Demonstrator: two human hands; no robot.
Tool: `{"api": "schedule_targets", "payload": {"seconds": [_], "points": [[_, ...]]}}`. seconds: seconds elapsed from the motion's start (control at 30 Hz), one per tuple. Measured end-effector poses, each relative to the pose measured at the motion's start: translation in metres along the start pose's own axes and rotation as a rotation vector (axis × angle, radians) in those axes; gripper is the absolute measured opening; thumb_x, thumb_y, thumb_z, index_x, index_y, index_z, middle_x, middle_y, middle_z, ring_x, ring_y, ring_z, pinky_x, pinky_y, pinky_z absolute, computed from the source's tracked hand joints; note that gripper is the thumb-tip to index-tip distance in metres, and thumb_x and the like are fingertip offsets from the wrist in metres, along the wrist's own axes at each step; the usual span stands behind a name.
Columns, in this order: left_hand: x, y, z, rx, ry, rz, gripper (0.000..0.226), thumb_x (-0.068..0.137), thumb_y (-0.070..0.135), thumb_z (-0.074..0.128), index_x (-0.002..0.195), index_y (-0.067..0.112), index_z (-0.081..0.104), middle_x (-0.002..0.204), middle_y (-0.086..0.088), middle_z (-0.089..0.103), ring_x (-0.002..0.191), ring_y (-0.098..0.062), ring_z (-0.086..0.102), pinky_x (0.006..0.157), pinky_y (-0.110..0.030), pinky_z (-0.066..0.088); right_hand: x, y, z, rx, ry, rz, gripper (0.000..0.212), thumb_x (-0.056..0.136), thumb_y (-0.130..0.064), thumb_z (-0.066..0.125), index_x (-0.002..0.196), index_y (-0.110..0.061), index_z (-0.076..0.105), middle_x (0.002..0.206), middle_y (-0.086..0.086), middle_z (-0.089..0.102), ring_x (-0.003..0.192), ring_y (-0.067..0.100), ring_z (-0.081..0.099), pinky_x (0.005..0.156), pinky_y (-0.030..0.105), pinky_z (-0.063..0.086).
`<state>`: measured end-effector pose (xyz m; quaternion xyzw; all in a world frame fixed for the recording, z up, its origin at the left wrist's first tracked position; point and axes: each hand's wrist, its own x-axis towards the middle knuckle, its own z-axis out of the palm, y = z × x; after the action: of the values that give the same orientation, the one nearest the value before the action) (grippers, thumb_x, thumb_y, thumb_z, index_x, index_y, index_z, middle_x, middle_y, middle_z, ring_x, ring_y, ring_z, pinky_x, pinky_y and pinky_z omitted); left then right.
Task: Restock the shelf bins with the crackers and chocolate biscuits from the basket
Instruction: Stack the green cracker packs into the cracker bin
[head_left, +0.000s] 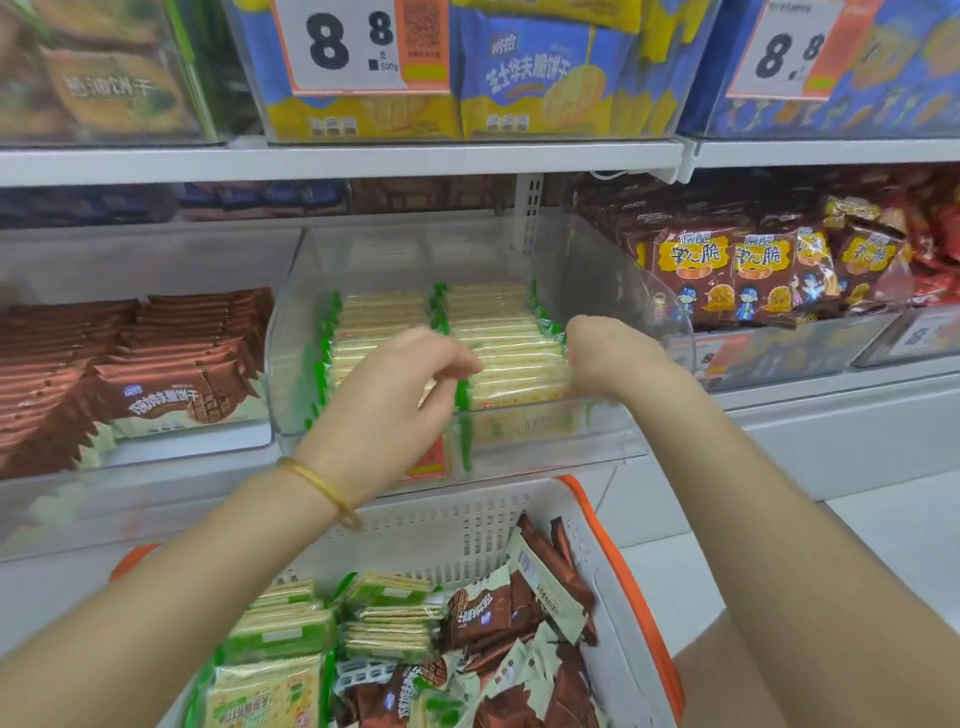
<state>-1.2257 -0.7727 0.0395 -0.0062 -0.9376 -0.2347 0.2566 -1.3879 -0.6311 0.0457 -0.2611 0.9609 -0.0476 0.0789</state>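
Left of the bin, brown chocolate biscuits stand packed in rows in a neighbouring tray. Inside the bin, crackers in clear film with green ends stand on edge in two rows, with room behind them. The left hand, a bangle on its wrist, reaches over the bin's front wall. Its fingers are curled, pinching at the top of the front packs of the right row. The right hand is curled against the right end of the same packs, at the bin's right side. The hands themselves hide which single pack each finger touches. Below the bin, the basket holds spare crackers on its left and spare biscuits on its right, piled loosely.

The packs look light, thin and flat. The film is probably slick, so neighbours likely slide on each other. The contents are brittle, so bending a pack or squeezing hard across its flat faces would likely crack them. The safest hold seems to be several packs pressed together as one block, taken at the two short ends and kept square. The green sealed fins are soft and would give no firm hold. A standing row may tip toward the free space, so one hand should brace its face while the other feeds packs in.
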Motion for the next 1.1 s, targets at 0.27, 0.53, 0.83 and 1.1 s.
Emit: {"api": "schedule_targets", "payload": {"seconds": [0.27, 0.53, 0.83, 1.1], "points": [[-0.102, -0.011, -0.017, -0.198, -0.110, -0.064, 0.023, 0.084, 0.028, 0.044, 0.090, 0.031, 0.067, 0.092, 0.020, 0.061, 0.089, 0.000, 0.059, 0.073, -0.014, 0.046, -0.068, -0.036, 0.000, 0.284, 0.369, -0.243, 0.017, 0.083, -0.021, 0.068, 0.088, -0.021, 0.052, 0.094, -0.001, 0.056, 0.083, 0.020, 0.055, 0.074, 0.036, 0.048], [-0.165, -0.113, 0.015, 0.283, -0.609, -0.464, 0.027, 0.092, 0.012, 0.048, 0.111, 0.020, 0.065, 0.115, 0.004, 0.064, 0.106, -0.014, 0.057, 0.087, -0.021, 0.040, -0.102, -0.102, 0.154, 0.273, -0.346, -0.488, 0.004, 0.089, -0.017, 0.060, 0.092, -0.018, 0.059, 0.087, -0.002, 0.059, 0.087, 0.018, 0.058, 0.078, 0.032, 0.048], [-0.232, -0.158, 0.060, 0.659, -1.041, -0.621, 0.049, 0.087, 0.027, 0.061, 0.129, 0.016, 0.040, 0.128, -0.005, 0.044, 0.118, -0.023, 0.047, 0.090, -0.034, 0.045, -0.107, -0.091, 0.213, 0.134, -0.507, -0.465, 0.014, 0.093, -0.025, 0.056, 0.105, -0.017, 0.057, 0.103, 0.002, 0.063, 0.092, 0.021, 0.060, 0.077, 0.032, 0.049], [-0.228, -0.153, 0.065, 0.696, -1.119, -0.591, 0.038, 0.086, 0.026, 0.064, 0.122, 0.017, 0.052, 0.118, -0.001, 0.059, 0.112, -0.021, 0.053, 0.097, -0.036, 0.042, -0.103, -0.089, 0.215, 0.191, -0.520, -0.412, 0.013, 0.094, -0.024, 0.056, 0.104, -0.016, 0.058, 0.098, 0.000, 0.064, 0.090, 0.020, 0.061, 0.079, 0.033, 0.051]]}}
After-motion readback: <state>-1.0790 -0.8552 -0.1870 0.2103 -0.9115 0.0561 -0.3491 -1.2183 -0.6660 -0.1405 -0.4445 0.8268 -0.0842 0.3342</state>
